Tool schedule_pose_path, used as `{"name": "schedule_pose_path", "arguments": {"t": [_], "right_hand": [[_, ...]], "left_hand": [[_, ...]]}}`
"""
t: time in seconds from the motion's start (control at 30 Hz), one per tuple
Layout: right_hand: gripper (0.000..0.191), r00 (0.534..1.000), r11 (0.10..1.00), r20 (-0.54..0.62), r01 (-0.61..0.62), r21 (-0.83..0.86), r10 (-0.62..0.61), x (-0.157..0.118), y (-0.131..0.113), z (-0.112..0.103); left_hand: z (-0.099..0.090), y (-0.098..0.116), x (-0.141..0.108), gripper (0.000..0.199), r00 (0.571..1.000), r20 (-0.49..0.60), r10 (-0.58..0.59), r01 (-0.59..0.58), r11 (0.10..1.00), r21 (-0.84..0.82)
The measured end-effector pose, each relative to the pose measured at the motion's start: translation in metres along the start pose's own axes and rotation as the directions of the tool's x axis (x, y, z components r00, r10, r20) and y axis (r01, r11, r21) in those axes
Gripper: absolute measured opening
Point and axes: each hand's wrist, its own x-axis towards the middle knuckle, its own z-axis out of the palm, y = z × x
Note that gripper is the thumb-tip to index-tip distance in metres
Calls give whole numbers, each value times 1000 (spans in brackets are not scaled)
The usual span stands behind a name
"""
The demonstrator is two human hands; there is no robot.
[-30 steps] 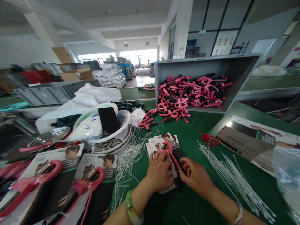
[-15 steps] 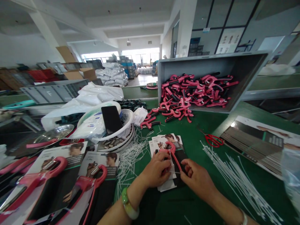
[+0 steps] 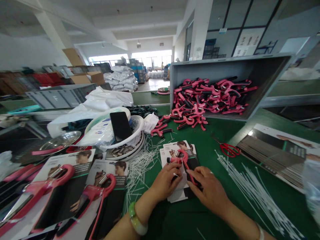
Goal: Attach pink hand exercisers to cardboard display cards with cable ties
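Note:
A pink and black hand grip strengthener (image 3: 184, 155) with a metal spring lies on a small stack of printed cards (image 3: 166, 153) in front of me. My left hand (image 3: 166, 180) is closed at its left side, fingers curled, pinching a white cable tie (image 3: 176, 174) whose end pokes out. Thumb and fingers of my right hand (image 3: 210, 188) close around the strengthener's right handle from the other side. How the tie runs behind my fingers is hidden. To the left, carded hand grip strengtheners (image 3: 100, 190) lie overlapping.
A grey crate (image 3: 230, 63) tipped on its side spills many pink strengtheners. Loose cable ties (image 3: 260, 196), red scissors (image 3: 230, 150) and stacked cards (image 3: 272, 153) lie at right. At left are a white basket (image 3: 137, 128) with a phone (image 3: 120, 126) and scattered tie scraps (image 3: 140, 160).
My right hand has moved in left over the handle, its fingers now lying across it. My left hand has shifted slightly down, uncovering the strengthener's black end. The view has shifted a little.

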Motion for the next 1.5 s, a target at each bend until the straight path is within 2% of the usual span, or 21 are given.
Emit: {"name": "schedule_pose_path", "arguments": {"t": [0.17, 0.27, 0.33, 0.43, 0.5, 0.63, 0.73, 0.93, 1.03, 1.13, 1.23, 1.33, 1.5], "right_hand": [[21, 989, 972, -32, 151, 180, -147, 17, -10, 12], [17, 982, 945, -72, 187, 268, -174, 23, -8, 16], [19, 991, 947, -41, 137, 289, -131, 24, -3, 12], [30, 992, 974, 115, 23, 227, -50, 25, 8, -1], [24, 975, 988, 220, 4, 157, -39, 25, 14, -11], [13, 941, 998, 333, 63, 19, -65, 25, 16, -21], [14, 931, 995, 353, 101, -8, -91, 26, 13, -21], [11, 957, 948, 247, 69, 310, -150, 27, 12, -19], [12, 962, 912, 221, 60, 407, -162, 30, 12, -10], [16, 974, 902, 133, 110, 418, -181, 34, 8, 4], [16, 994, 919, 50, 67, 389, -93, 38, 1, 16], [18, 999, 932, 41, -14, 363, -1, 40, -6, 21], [18, 999, 945, 44, -13, 326, -2, 40, -9, 20]], "left_hand": [[-4, 3, -2, 17, 999, 20, -32, 31, 998, 48], [-17, 2, -12, 44, 990, -12, -140, 141, 987, 82], [-25, -2, -19, 54, 961, -37, -274, 276, 957, 85], [-32, -10, -28, 33, 876, 14, -481, 481, 876, 27], [-30, -13, -30, 26, 842, 71, -535, 538, 843, -26], [-19, -11, -27, 23, 837, 88, -540, 547, 825, -141], [-12, -6, -23, 19, 827, 54, -559, 559, 811, -174], [-5, 1, -16, 19, 812, -72, -579, 573, 815, -91], [-2, 2, -10, 16, 799, -174, -575, 564, 818, -114], [1, 4, -5, 15, 829, -256, -498, 465, 867, -181], [3, 6, -3, 16, 854, -252, -456, 411, 887, -211], [4, 5, -4, 13, 865, -272, -422, 405, 906, -118], [0, 1, -6, 17, 898, -282, -337, 359, 933, 28]]}}
